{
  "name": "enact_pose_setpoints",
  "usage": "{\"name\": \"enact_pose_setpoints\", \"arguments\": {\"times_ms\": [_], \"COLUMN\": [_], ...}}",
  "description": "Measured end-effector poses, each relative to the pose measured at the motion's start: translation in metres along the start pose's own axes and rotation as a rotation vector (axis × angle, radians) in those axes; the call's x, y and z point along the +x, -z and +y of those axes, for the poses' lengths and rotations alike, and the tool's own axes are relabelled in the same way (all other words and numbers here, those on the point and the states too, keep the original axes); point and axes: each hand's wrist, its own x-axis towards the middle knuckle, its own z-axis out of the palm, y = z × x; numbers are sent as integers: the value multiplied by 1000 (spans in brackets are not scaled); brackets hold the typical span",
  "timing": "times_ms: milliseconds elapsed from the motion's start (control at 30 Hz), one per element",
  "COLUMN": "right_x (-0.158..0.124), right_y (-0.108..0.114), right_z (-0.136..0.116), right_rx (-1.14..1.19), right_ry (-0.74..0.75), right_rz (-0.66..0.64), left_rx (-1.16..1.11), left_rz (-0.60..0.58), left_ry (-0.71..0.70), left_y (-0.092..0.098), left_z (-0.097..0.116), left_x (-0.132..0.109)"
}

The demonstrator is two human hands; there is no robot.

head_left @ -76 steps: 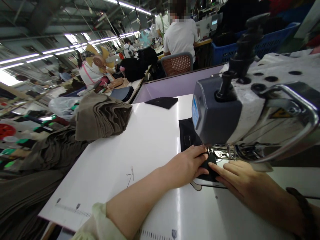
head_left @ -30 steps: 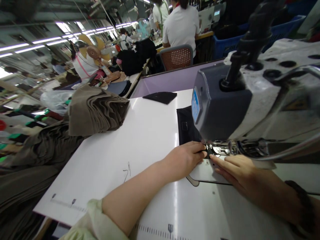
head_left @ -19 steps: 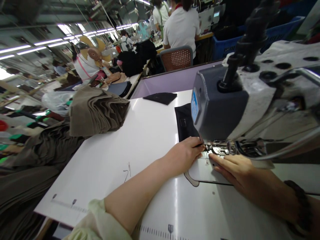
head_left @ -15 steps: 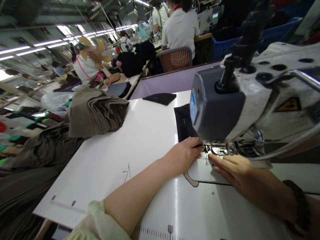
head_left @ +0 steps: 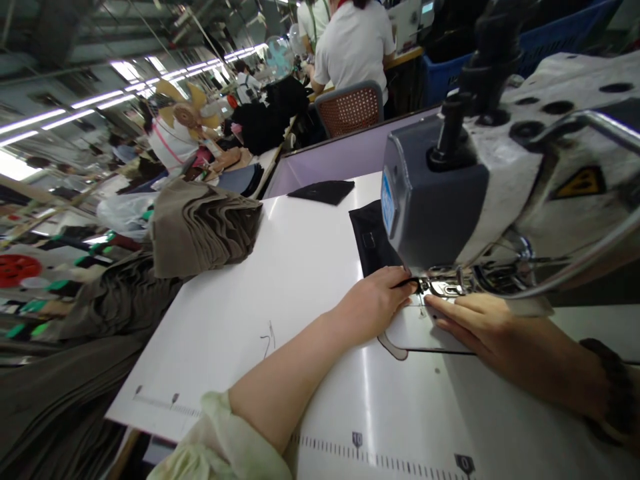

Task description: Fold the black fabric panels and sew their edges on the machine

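My left hand (head_left: 376, 301) lies at the presser foot (head_left: 443, 288) of a grey and white sewing machine (head_left: 500, 180), its fingertips pinching the near edge of a black fabric piece (head_left: 369, 240). That piece runs away from me under the machine head. My right hand (head_left: 475, 320) rests flat on the metal needle plate (head_left: 410, 333), fingers stretched toward the foot, holding nothing. A dark bracelet circles my right wrist.
A second black piece (head_left: 321, 191) lies at the far edge of the white table (head_left: 280, 293). Stacked brown fabric (head_left: 200, 227) sits at the table's left, with darker folds below. A person in white sits on a mesh chair (head_left: 350, 110) ahead; blue crates stand behind.
The black fabric has fed away from me under the foot, baring the needle plate. Both hands have stayed at the foot, with my left fingers closing to a pinch on the trailing edge.
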Motion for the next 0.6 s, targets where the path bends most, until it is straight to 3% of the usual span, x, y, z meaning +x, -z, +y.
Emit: {"name": "enact_pose_setpoints", "arguments": {"times_ms": [400,600], "right_x": [7,6], "right_y": [4,8], "right_z": [-2,-3], "right_rx": [44,75], "right_ry": [-35,-43], "right_rz": [-12,-11], "left_rx": [29,255], "left_rz": [-46,-142], "left_ry": [18,127], "left_y": [3,12], "left_z": [0,31], "left_x": [2,-8]}}
